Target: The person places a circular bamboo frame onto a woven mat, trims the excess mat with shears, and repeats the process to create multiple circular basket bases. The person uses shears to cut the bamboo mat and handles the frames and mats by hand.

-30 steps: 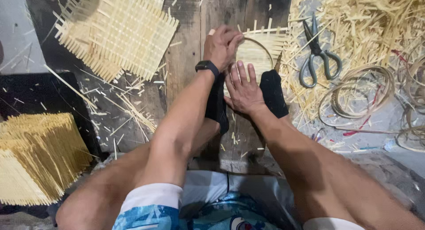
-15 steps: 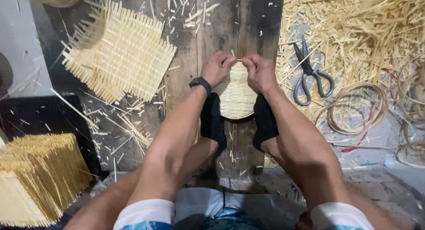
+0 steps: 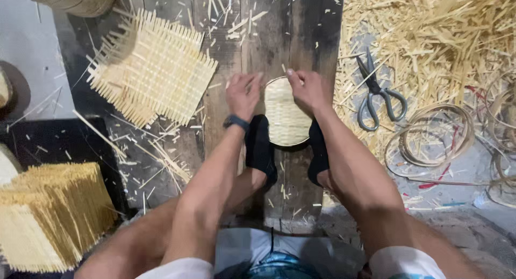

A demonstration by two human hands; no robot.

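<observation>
On the dark wooden floor [image 3: 301, 21], both hands' fingers [image 3: 293, 74] pinch the round woven disc [image 3: 285, 115] at its far rim.

Round mat [image 3: 287, 115]: woven pale bamboo strips, matt, looking finely ribbed.
Square mat [image 3: 153, 69]: the same weave, edges fraying.
Board [image 3: 269, 37]: dark worn wood, showing rough grain.
Scissors [image 3: 379, 96]: grey metal, gleaming dully.
Socks [image 3: 260, 147]: black cloth.
</observation>
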